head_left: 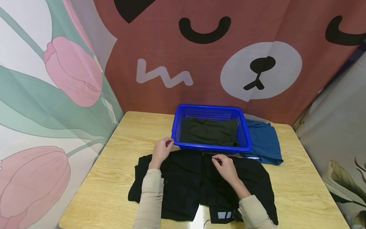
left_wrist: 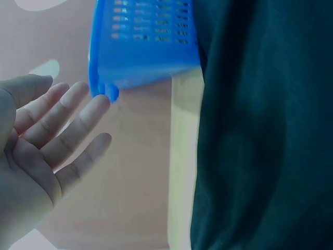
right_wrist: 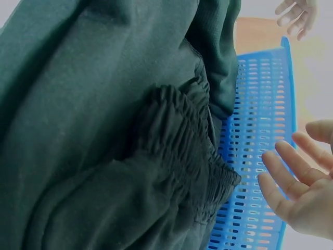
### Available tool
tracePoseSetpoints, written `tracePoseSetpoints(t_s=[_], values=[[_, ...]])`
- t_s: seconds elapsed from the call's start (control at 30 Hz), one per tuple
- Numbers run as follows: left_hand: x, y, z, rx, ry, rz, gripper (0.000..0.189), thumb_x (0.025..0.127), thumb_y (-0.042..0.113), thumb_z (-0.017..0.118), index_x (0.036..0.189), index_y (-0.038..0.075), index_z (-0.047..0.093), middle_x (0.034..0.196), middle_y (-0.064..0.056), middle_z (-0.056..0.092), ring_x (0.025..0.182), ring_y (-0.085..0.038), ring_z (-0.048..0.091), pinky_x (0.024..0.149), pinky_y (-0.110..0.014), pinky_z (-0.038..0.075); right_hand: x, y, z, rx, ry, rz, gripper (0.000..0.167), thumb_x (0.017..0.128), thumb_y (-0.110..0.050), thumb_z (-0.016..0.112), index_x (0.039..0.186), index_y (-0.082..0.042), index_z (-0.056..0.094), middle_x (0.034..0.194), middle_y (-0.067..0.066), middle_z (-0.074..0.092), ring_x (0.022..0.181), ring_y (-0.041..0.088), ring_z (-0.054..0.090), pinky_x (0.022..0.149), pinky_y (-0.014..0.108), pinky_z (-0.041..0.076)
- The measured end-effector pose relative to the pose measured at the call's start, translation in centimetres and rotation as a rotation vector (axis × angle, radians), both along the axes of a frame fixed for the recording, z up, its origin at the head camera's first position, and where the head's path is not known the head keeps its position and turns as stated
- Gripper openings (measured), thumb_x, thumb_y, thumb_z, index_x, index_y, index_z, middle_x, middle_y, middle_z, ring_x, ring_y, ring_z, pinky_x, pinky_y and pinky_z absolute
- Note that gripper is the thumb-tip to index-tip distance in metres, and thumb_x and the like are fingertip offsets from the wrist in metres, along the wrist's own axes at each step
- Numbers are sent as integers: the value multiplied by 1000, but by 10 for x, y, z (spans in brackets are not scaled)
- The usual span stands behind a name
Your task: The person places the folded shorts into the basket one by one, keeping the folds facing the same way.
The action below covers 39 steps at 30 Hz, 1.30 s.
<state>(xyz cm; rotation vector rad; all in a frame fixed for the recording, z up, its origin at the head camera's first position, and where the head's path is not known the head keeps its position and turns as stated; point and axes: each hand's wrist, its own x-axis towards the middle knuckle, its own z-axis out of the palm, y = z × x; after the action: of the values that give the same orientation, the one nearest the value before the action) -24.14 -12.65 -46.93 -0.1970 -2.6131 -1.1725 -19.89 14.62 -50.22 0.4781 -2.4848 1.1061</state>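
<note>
A pair of black shorts [head_left: 183,187] lies spread over the table in front of a blue plastic basket [head_left: 211,147]. Its gathered elastic waistband [right_wrist: 177,125] shows close to the basket in the right wrist view. My left hand [head_left: 162,152] is at the basket's front left corner, over the shorts' upper edge. Its fingers [left_wrist: 75,135] are spread and relaxed, with nothing in them. Above the right half of the shorts is my right hand [head_left: 226,167], its fingers [right_wrist: 283,174] loosely bent and holding nothing. Inside the basket rests a folded dark green garment [head_left: 210,131].
Beside the basket, on the right, lies a folded blue garment [head_left: 264,141], partly behind the basket's rim. The wooden table [head_left: 105,181] backs onto a brown curtain [head_left: 160,98] with a bear face. Another printed curtain [head_left: 34,127] hangs along the left.
</note>
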Motion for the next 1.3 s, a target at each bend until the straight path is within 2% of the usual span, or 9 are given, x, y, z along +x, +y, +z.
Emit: tracePoseSetpoints(t_s=[0.4,0.63,0.87,1.1,1.3], values=[[8,-29,-17,61,-45,127,14,85,9,58,89,-2,66,77,-9,63,71,-21,59,65,-35,48,3,-9,-10,31,-65,17,7,76,-3,67,83,-2,68,78,3,63,68,15,57,60,31,47],[15,-41,-25,72,-101,167,17,86,10,57,92,-3,65,79,-9,63,73,-22,58,66,-36,48,3,-13,-16,22,-100,39,6,77,-3,67,83,-2,68,79,3,63,69,14,57,60,29,47],[19,-53,-33,46,-128,241,18,86,12,56,94,-2,65,82,-11,64,76,-25,59,68,-39,47,5,-20,-22,-46,-164,77,10,76,1,66,85,2,66,80,7,62,68,17,59,58,26,49],[26,-67,-38,-45,-264,353,27,86,14,55,104,-4,61,104,-23,58,93,-38,54,75,-49,43,5,-26,-27,-77,-228,87,14,77,0,65,90,3,65,84,9,62,71,19,60,60,26,50],[31,-77,-42,-76,-317,396,29,86,16,55,105,-5,60,105,-25,56,96,-41,51,78,-50,42,5,-30,-30,-61,-239,92,16,77,1,65,92,4,64,86,11,62,71,20,60,61,29,50]])
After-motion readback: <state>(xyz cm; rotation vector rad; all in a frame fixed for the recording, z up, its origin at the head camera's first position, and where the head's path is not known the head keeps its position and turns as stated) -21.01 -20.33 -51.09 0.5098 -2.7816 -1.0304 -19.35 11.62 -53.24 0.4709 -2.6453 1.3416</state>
